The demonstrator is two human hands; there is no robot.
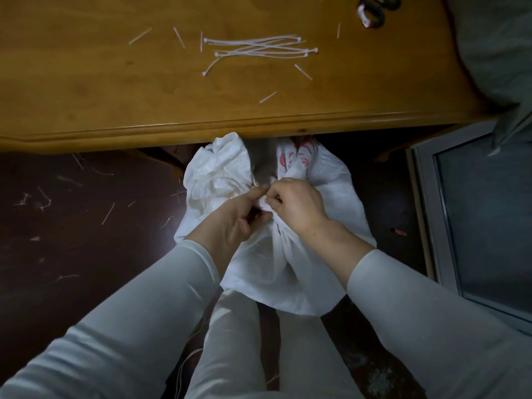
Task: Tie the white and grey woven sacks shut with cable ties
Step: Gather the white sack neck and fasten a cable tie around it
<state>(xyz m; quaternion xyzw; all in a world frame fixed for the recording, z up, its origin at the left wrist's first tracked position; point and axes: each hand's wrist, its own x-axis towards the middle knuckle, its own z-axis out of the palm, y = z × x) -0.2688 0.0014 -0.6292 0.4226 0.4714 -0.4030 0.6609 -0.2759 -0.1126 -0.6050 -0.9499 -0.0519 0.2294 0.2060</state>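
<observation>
A white woven sack [288, 263] with red print near its top stands on the dark floor below the table edge. Its mouth is bunched into a neck, and the loose top flares out to the left. My left hand [230, 220] and my right hand [296, 205] meet at that neck, fingers pinched tight on the gathered cloth. Whether a cable tie runs between the fingers is hidden. A loose pile of white cable ties [259, 48] lies on the wooden table [115, 82] above.
Short cut-off tie ends [267, 97] are scattered over the table. Scissors [374, 10] lie at its top right. A grey sack [495, 47] rests at the right edge. A glass door frame [431, 214] stands at the right, and fibre scraps litter the floor [57, 211].
</observation>
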